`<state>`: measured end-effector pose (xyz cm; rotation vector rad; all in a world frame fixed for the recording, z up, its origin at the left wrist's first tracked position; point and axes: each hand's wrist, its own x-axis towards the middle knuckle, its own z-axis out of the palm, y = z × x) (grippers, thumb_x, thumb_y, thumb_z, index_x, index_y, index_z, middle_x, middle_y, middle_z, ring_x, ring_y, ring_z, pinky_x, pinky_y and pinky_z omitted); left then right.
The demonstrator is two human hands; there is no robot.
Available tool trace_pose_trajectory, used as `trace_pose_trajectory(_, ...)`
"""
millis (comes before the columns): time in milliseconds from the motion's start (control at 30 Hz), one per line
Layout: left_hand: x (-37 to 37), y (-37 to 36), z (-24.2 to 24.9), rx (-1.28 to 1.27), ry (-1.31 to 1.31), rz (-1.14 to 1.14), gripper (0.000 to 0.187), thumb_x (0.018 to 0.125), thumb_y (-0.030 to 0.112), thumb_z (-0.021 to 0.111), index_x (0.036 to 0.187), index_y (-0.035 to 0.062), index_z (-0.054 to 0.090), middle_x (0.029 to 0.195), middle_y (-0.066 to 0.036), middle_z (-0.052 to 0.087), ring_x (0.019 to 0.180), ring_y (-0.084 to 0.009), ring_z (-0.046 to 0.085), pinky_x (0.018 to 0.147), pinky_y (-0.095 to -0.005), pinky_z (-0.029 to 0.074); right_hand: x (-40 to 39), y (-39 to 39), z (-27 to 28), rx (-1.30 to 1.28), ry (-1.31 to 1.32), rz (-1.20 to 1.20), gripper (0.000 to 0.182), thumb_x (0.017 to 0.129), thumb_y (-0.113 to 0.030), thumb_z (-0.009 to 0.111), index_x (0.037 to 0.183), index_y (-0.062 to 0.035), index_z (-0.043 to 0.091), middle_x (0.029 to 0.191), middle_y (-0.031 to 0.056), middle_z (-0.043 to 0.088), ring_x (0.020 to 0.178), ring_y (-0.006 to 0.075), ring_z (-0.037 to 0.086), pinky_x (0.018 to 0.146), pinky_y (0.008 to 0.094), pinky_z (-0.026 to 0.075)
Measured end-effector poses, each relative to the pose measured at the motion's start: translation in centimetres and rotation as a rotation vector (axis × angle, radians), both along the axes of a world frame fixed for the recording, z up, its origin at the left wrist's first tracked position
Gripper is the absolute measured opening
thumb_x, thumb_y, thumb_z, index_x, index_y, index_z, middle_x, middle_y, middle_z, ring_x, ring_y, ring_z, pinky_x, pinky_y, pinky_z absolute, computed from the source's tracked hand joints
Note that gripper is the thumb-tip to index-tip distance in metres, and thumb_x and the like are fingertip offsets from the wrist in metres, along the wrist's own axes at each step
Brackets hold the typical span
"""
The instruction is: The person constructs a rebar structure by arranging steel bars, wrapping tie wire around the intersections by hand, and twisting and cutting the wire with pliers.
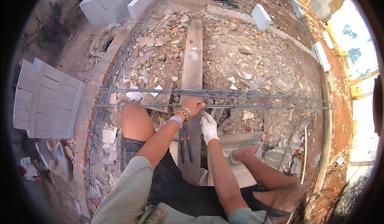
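Long steel rebar [256, 107] runs across in front of me, with parallel bars joined by a stirrup [235, 99]. My left hand [192, 105], bare with bead bracelets at the wrist, is closed on the nearer bar above a wooden plank [193, 70]. Just right of it and closer to me is my right hand [209, 128], in a white knitted glove. Its fingertips are pinched together just below the bar; what they hold is too small to make out. Pincers with red and black handles [186, 146] lie on the plank between my forearms.
Broken rubble [240, 60] covers the ground around the plank. Stacked pale blocks [48, 100] stand at left, beside a low brick edge [90, 124] with more rebar along it. A single white block [261, 17] sits farther off. My sandalled foot [248, 149] rests on a board at right.
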<state>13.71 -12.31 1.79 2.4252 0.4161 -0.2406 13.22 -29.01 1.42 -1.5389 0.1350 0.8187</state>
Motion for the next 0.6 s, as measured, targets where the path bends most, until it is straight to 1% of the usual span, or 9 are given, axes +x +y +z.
trace_pose_trajectory(33, 0.1, 0.1, -0.2, -0.034, -0.004, 0.007, 0.044, 0.093, 0.053, 0.051, 0.104, 0.0163, 0.074, 0.098, -0.015, 0.071, 0.098, -0.0355, 0.065, 0.085, -0.0499, 0.047, 0.1, 0.1, -0.1, -0.003, -0.017, 0.001, 0.035, 0.098, -0.014, 0.051, 0.131, -0.0096, 0.059, 0.071, -0.0035, 0.054, 0.051, 0.0037, 0.04, 0.044, 0.0203, 0.032)
trace_pose_trajectory(100, 0.3, 0.0, -0.6, -0.016, -0.032, 0.047, 0.036, 0.091, 0.049, 0.056, 0.103, 0.021, 0.075, 0.097, -0.012, 0.072, 0.095, -0.0342, 0.067, 0.085, -0.0508, 0.048, 0.3, 0.4, -0.2, -0.007, -0.047, 0.007, 0.035, 0.098, -0.013, 0.051, 0.131, -0.0099, 0.06, 0.071, -0.0036, 0.053, 0.05, 0.0036, 0.039, 0.044, 0.0204, 0.032)
trace_pose_trajectory(133, 0.2, -0.1, -0.8, -0.006, -0.042, 0.068, 0.032, 0.09, 0.047, 0.058, 0.103, 0.0234, 0.076, 0.097, -0.011, 0.073, 0.094, -0.0336, 0.067, 0.085, -0.0513, 0.049, 0.5, 0.3, 0.0, -0.02, -0.04, 0.008, 0.037, 0.095, -0.01, 0.05, 0.13, -0.0021, 0.061, 0.077, 0.0008, 0.061, 0.06, 0.0074, 0.05, 0.055, 0.024, 0.041)
trace_pose_trajectory(233, 0.5, 0.3, -0.8, -0.173, -0.039, 0.115, 0.028, 0.087, 0.042, 0.065, 0.102, 0.022, 0.077, 0.096, -0.013, 0.073, 0.09, -0.0345, 0.068, 0.078, -0.0446, 0.053, 1.0, 0.9, -1.2, -0.053, -0.179, 0.012, 0.038, 0.095, -0.011, 0.05, 0.129, -0.0004, 0.061, 0.082, 0.0036, 0.065, 0.064, 0.0099, 0.055, 0.061, 0.0272, 0.046)
trace_pose_trajectory(267, 0.5, 0.2, -0.8, -0.181, -0.095, 0.138, 0.025, 0.085, 0.036, 0.07, 0.1, 0.0188, 0.077, 0.093, -0.014, 0.072, 0.086, -0.0354, 0.068, 0.077, -0.0424, 0.054, 1.3, 0.9, -1.8, -0.108, -0.255, 0.048, 0.038, 0.095, -0.011, 0.049, 0.128, 0.0009, 0.062, 0.088, 0.0072, 0.068, 0.069, 0.0119, 0.058, 0.067, 0.0293, 0.049)
trace_pose_trajectory(367, 0.4, -0.1, -0.6, -0.189, -0.132, 0.12, 0.024, 0.085, 0.034, 0.069, 0.102, 0.0169, 0.076, 0.093, -0.014, 0.072, 0.086, -0.0358, 0.068, 0.079, -0.0434, 0.054, 1.5, 1.0, -1.3, -0.109, -0.247, 0.039, 0.033, 0.095, -0.01, 0.052, 0.124, 0.0015, 0.064, 0.077, 0.0, 0.061, 0.064, 0.0072, 0.051, 0.059, 0.0253, 0.043)
trace_pose_trajectory(467, 0.0, -0.4, 1.1, -0.166, -0.184, 0.091, 0.023, 0.086, 0.03, 0.068, 0.102, 0.0157, 0.076, 0.093, -0.014, 0.072, 0.086, -0.0362, 0.067, 0.08, -0.0426, 0.053, 1.5, 1.2, -1.0, -0.149, -0.229, 0.021, 0.033, 0.094, -0.011, 0.052, 0.122, 0.0017, 0.065, 0.076, 0.0016, 0.062, 0.065, 0.0076, 0.052, 0.058, 0.0259, 0.043)
trace_pose_trajectory(567, 0.1, -0.5, 1.0, -0.115, -0.192, 0.085, 0.023, 0.086, 0.028, 0.069, 0.102, 0.0127, 0.076, 0.092, -0.015, 0.073, 0.086, -0.0328, 0.069, 0.079, -0.0399, 0.053, 2.1, 1.1, -5.4, -0.228, -0.448, 0.062, 0.035, 0.094, -0.013, 0.053, 0.124, 0.0011, 0.065, 0.077, 0.0033, 0.063, 0.066, 0.0088, 0.054, 0.059, 0.0271, 0.044)
trace_pose_trajectory(600, -0.1, -0.6, 0.5, -0.161, -0.232, 0.122, 0.023, 0.085, 0.026, 0.069, 0.103, 0.0128, 0.075, 0.091, -0.015, 0.073, 0.086, -0.0329, 0.069, 0.079, -0.0396, 0.053, 2.0, 1.2, -5.1, -0.262, -0.463, 0.067, 0.036, 0.094, -0.013, 0.052, 0.125, 0.0001, 0.064, 0.076, 0.0048, 0.064, 0.065, 0.0094, 0.054, 0.06, 0.0281, 0.045)
